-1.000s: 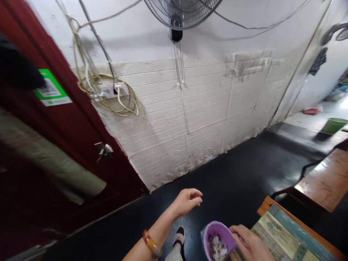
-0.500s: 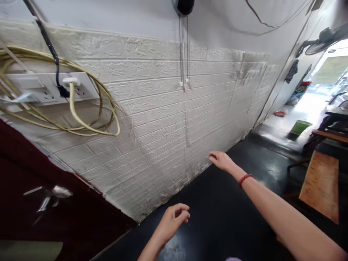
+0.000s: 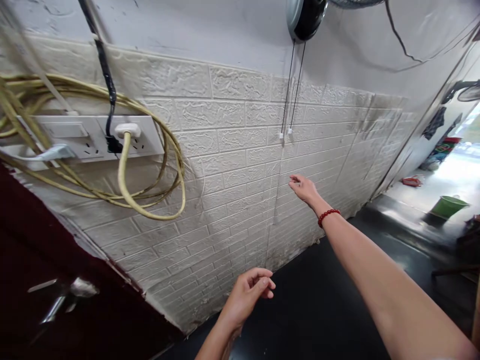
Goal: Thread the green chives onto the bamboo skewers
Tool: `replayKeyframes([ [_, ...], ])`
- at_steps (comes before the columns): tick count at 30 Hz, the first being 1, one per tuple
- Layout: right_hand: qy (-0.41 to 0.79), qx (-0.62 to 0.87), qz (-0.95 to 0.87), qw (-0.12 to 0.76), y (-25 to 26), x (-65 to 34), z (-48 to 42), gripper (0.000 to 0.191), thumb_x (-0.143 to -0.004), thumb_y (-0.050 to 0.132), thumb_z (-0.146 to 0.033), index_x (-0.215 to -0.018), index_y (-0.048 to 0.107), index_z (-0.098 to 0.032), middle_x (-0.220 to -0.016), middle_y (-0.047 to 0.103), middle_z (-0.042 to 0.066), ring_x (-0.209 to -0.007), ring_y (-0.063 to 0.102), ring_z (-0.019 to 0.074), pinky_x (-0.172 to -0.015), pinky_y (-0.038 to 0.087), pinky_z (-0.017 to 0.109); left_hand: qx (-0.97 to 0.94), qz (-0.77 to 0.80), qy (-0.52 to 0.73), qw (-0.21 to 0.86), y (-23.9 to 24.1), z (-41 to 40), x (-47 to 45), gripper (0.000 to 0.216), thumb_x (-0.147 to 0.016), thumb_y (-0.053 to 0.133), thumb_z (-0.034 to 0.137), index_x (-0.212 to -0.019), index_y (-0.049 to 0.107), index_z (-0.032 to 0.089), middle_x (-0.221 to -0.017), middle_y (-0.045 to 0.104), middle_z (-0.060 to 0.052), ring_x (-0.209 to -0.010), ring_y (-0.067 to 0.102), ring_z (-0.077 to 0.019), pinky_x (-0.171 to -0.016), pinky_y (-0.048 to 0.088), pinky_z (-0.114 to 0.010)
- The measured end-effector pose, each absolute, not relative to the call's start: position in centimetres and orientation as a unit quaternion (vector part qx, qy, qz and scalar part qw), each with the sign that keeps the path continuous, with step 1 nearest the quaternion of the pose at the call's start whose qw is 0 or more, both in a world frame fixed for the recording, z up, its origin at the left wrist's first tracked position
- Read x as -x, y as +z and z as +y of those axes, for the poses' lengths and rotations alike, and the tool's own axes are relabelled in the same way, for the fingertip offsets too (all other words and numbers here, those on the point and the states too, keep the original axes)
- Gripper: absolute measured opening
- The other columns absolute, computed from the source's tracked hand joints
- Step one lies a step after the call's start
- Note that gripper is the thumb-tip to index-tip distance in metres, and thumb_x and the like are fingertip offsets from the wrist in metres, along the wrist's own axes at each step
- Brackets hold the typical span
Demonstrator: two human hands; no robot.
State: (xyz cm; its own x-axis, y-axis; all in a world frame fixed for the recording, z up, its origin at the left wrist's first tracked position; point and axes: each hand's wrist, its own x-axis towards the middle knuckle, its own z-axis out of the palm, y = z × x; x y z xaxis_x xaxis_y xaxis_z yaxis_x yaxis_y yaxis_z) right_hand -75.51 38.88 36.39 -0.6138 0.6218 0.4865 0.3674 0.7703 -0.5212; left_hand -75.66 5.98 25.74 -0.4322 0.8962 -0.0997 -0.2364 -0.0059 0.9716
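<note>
My right hand (image 3: 305,190), with a red bead bracelet (image 3: 329,217) at its wrist, is stretched forward in front of the white brick-patterned wall (image 3: 232,182). Its fingers are loosely bent and hold nothing that I can see. Just above it, two thin pull cords (image 3: 288,95) with white end pieces hang from a black and grey wall-mounted housing (image 3: 306,19). Lower down, my left hand (image 3: 250,292) hovers over the dark floor with curled fingers, thumb apart from them and nothing in its grasp.
On the left wall is a white socket panel (image 3: 137,132) with a white plug (image 3: 127,131) and a coiled yellow cable (image 3: 180,192). A dark red door (image 3: 33,240) stands at lower left. A green bucket (image 3: 448,206) and a red item (image 3: 411,181) lie far right.
My right hand has risen toward the pull cords. My left hand has moved slightly up and right. The view has shifted, so the socket panel and cords sit further right and lower.
</note>
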Motion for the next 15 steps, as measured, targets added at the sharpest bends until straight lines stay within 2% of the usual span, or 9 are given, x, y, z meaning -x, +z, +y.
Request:
replayKeyframes([
  [6,0.177,0.236,-0.868,0.399,40.0,77.6,42.9,0.029,-0.080,0.058,-0.021,-0.108,0.060,-0.016,-0.100,0.068,0.006,-0.077,0.063,0.0163,-0.079,0.049,0.035,-0.282,0.553,0.637,0.457,25.1,8.3,76.1,0.038,-0.076,0.063,0.045,-0.093,0.061,0.011,-0.078,0.065,-0.007,-0.064,0.059,-0.0116,-0.064,0.043,-0.025],
  [11,0.170,0.235,-0.825,0.484,44.3,81.0,48.3,0.034,-0.079,0.052,-0.026,-0.110,0.055,-0.013,-0.103,0.066,0.012,-0.088,0.061,0.0232,-0.085,0.044,0.042,-0.255,0.568,0.645,0.443,25.4,11.7,77.0,0.037,-0.076,0.063,0.044,-0.091,0.061,0.011,-0.077,0.065,-0.008,-0.064,0.059,-0.0113,-0.065,0.043,-0.025],
  [15,0.174,0.233,-0.808,0.513,47.1,84.7,51.5,0.036,-0.080,0.052,-0.034,-0.110,0.051,-0.013,-0.101,0.063,0.013,-0.095,0.058,0.0253,-0.087,0.041,0.042,-0.230,0.571,0.656,0.437,26.5,14.9,77.8,0.036,-0.076,0.063,0.043,-0.092,0.060,0.011,-0.077,0.065,-0.007,-0.064,0.059,-0.0111,-0.067,0.043,-0.026],
])
